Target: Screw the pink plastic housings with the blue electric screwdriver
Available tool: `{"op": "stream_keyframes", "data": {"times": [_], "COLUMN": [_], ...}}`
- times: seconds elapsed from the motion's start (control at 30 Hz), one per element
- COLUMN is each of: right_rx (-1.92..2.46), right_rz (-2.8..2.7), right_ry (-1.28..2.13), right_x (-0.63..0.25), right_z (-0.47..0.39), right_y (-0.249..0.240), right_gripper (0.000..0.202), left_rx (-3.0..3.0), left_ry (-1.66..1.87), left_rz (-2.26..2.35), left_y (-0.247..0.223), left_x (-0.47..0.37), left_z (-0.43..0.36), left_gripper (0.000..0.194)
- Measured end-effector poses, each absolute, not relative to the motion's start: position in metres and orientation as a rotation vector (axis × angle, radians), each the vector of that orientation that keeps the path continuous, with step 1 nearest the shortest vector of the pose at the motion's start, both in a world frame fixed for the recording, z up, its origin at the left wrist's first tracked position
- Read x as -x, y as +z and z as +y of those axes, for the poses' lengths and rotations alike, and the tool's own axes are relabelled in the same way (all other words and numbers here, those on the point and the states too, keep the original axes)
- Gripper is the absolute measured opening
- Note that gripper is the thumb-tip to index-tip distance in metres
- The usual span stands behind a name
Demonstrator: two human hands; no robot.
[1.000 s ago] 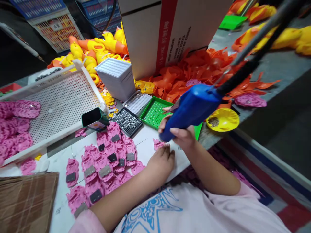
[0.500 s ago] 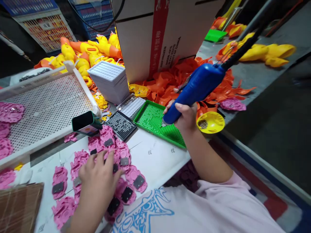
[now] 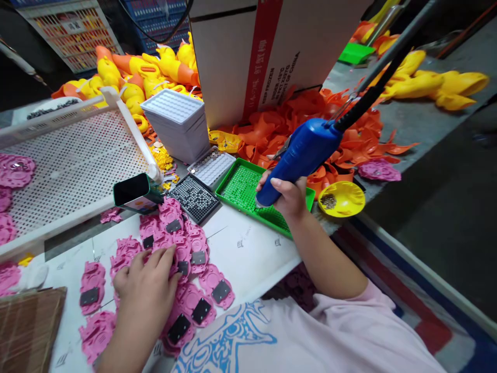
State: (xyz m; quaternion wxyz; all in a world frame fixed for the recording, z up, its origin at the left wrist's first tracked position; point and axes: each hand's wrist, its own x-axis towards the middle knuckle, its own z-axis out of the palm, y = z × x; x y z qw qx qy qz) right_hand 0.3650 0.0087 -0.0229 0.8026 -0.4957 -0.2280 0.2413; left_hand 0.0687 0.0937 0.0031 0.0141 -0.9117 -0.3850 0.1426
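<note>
My right hand [image 3: 286, 196] grips a blue electric screwdriver [image 3: 298, 155], its tip down over the green screw tray [image 3: 240, 186]. A black cable [image 3: 380, 62] runs up from the tool to the upper right. My left hand [image 3: 145, 290] rests palm down on a cluster of pink plastic parts [image 3: 190, 248] with grey metal plates, lying on the white work surface [image 3: 248, 248]. Whether its fingers hold one of the parts is hidden.
A black screw tray [image 3: 194, 197] and a white one [image 3: 212, 167] lie beside the green tray. A perforated white crate [image 3: 77, 160] with pink pieces stands left. A cardboard box [image 3: 264, 52], orange parts [image 3: 279, 129], a yellow dish [image 3: 341, 199] and yellow toys [image 3: 128, 77] fill the back.
My left hand left the spot under the screwdriver and moved left onto the pink parts. My right hand carried the screwdriver from the white surface to the green tray.
</note>
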Motion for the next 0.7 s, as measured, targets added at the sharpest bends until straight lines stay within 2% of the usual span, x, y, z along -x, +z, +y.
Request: {"op": "stream_keyframes", "data": {"times": [0.47,0.7], "right_rx": [1.088,1.081], "right_rz": [-0.518,-0.536], "right_ry": [0.528,0.499], "right_x": [-0.361,-0.362], "right_z": [0.009,0.008], "right_y": [-0.022,-0.022], "right_gripper": [0.023,0.025], "left_rx": [2.921,3.196], "left_ry": [0.18,-0.068], "left_rz": [-1.163,-0.621], "left_y": [0.009,0.007], "left_x": [-0.082,-0.108], "left_z": [0.076,0.046], "left_gripper": [0.039,0.037]}}
